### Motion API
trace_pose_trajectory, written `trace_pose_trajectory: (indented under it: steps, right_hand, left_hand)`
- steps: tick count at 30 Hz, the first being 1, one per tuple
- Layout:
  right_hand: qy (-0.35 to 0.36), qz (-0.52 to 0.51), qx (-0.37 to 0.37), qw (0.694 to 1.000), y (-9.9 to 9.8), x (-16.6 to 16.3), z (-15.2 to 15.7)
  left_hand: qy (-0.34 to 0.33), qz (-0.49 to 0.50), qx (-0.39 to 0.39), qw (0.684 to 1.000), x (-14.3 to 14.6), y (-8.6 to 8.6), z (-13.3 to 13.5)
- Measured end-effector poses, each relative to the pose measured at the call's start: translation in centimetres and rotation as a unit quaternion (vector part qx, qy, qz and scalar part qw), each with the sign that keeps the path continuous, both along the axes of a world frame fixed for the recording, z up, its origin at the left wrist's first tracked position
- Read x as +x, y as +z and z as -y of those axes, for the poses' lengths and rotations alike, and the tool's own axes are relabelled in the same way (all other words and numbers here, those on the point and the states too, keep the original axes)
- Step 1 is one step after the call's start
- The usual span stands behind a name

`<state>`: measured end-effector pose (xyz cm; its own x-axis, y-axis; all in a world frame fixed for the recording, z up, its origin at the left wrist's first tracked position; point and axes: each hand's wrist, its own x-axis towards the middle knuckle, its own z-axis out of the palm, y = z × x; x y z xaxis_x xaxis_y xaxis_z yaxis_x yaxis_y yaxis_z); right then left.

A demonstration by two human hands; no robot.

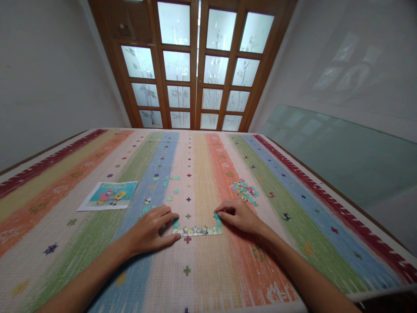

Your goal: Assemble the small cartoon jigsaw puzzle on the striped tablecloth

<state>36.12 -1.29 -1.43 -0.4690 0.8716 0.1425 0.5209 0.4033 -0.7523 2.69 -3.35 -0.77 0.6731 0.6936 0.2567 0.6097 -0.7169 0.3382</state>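
Note:
A partly joined jigsaw puzzle (197,231) lies on the striped cloth, a bottom row with short teal columns rising at both ends. My left hand (153,229) rests at its left end, thumb and fingers apart around the corner, nothing gripped. At the right column's top, my right hand (239,216) pinches a teal puzzle piece (216,214) between thumb and forefinger. Just beyond that hand sits a pile of loose puzzle pieces (245,191). More teal pieces (169,198) are scattered ahead of my left hand.
A printed cartoon picture (109,196) lies to the left on the tablecloth (202,278). Wood-framed glass doors (197,65) stand past the table's far edge. A greenish glass panel (342,148) leans by the right wall.

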Motion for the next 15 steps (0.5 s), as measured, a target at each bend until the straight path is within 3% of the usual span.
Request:
trace_pose_trajectory:
  steps: [15]
  right_hand:
    - [-0.006,0.025,0.031,0.999,0.28,-0.11,0.21]
  left_hand:
    - [0.004,0.019,0.02,1.0,-0.06,-0.27,0.22]
